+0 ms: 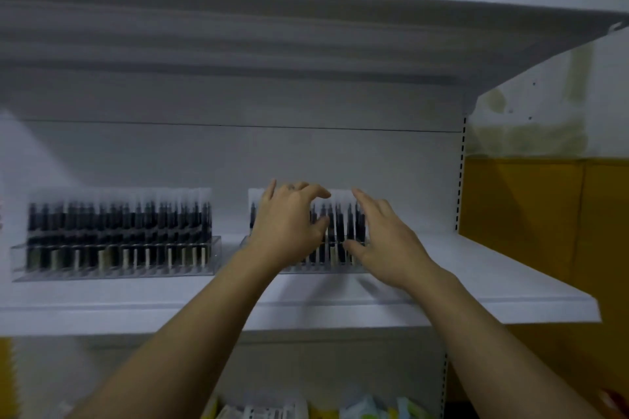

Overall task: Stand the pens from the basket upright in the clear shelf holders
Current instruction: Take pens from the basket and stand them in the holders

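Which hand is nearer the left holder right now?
Left. The left hand is in front of the right holder's left half, a gap away from the left holder; the right hand is farther off, at the right holder's right end.

left hand (289, 221) and right hand (384, 241) spread in front of dark pens (340, 221) standing in the right clear holder (323, 269) on the white shelf (476, 275).

Dark pens (119, 231) stand upright in rows in 2 clear holders (15, 260), side by side on the shelf (476, 282)
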Available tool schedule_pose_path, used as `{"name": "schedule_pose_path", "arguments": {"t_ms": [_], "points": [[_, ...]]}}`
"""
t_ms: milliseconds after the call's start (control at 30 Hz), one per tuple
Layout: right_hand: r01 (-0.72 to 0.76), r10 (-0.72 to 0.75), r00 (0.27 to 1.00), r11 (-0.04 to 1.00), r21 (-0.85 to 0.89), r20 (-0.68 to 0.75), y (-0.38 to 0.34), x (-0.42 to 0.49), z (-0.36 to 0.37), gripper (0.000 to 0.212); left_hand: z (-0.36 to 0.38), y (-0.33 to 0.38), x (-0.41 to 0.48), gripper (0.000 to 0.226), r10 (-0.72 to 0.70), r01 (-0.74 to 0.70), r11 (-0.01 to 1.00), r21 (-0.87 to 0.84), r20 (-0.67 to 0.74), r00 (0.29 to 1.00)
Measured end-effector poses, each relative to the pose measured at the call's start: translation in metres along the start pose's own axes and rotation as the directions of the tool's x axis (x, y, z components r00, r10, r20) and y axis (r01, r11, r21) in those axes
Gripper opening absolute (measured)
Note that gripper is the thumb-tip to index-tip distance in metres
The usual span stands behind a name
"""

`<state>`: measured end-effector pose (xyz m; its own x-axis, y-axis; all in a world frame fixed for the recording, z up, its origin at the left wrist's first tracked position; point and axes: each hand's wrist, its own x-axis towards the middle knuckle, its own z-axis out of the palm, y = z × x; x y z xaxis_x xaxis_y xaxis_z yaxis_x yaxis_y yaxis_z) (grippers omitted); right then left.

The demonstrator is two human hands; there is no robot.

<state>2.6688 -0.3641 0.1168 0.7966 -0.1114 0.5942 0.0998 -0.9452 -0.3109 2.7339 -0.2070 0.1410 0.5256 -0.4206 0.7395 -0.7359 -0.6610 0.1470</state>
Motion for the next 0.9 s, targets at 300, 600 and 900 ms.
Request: {"name": "schedule_pose_path", "arguments": {"t_ms": [300,600,900], "points": [[0.122,-0.138,0.985,0.981,0.149,0.101,-0.067,-0.055,0.025,0.070,-0.047,-0.031,-0.107,0.041,-0.085,0.084,0.992,0.091,0.009,0.996],[0.155,-0.219,0.928,0.963,0.220,0.301,-0.108,-0.108,0.099,0.062,-0.053,-0.066,-0.209,0.050,-0.268,0.247,0.953,0.176,0.114,0.957],[0.057,-0.154,0.788,0.982,0.180,0.596,-0.093,-0.164,0.222,0.059,0.011,-0.125,-0.314,0.052,-0.480,0.446,0.877,0.179,0.385,0.788]]}}
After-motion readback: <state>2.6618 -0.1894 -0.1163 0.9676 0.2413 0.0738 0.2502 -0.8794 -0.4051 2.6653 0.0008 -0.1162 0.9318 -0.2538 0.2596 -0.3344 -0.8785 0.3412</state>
